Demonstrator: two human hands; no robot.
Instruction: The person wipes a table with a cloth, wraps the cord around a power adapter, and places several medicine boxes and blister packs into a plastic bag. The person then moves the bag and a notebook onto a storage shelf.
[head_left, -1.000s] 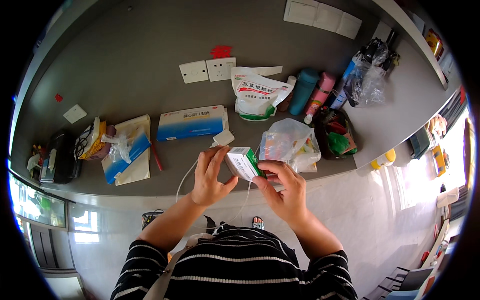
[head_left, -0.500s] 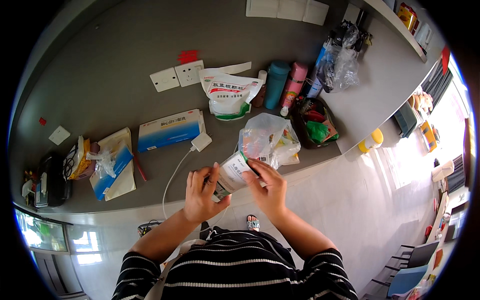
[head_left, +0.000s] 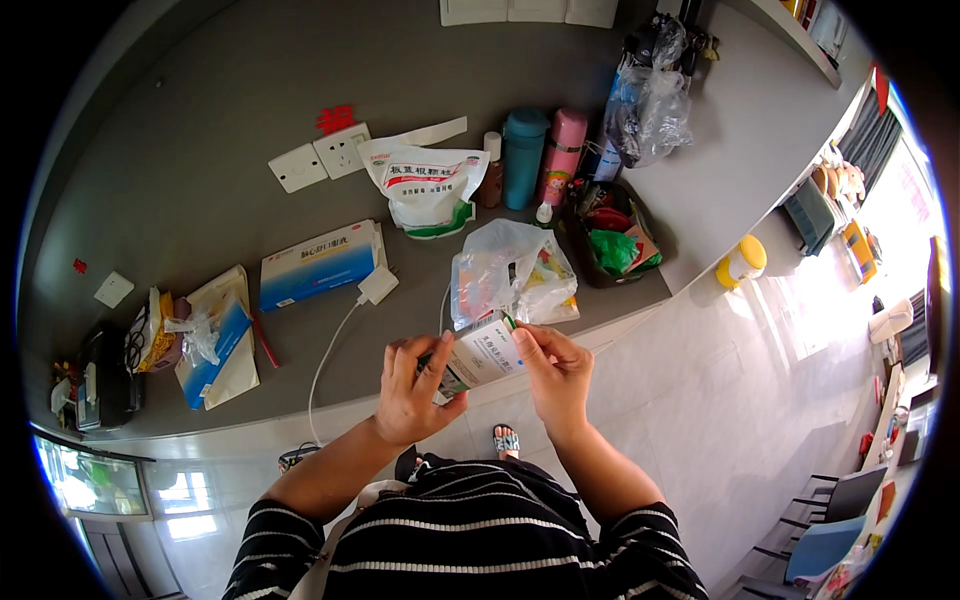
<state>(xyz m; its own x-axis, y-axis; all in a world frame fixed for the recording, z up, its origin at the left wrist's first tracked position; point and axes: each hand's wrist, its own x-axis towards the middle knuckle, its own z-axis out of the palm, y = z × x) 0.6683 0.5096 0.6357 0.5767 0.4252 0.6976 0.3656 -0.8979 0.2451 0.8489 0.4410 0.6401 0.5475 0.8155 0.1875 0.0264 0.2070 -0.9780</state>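
- Change: vs ~1 s ago, small medicine carton is rotated; green side faced R hand then, now broad white face is up twd camera. View also swung a bit, so counter items sit further L in frame.
- Meaning (judgement): carton is being turned over in the hands, prob. to bring the printed face up; handling still in progress, not set down.
- Look: flat rectangular box, mostly white, dark print, small blue spot nr R end, green strip at upper R corner, greyish-green patch at lower L end. Tilted, R end higher in frame. Can't tell if end flaps are open or closed; print too small to make out fully.
- Loc: held up nr counter front edge, just this side of clear plastic bag; touching bag or not, can't tell.
- L hand: grasping carton's L end, fingers along far edge, thumb at near side.
- R hand: pinching carton's upper R corner, thumb + fingers.
- Nearby: white charger w/ cable, blue-and-white carton behind.
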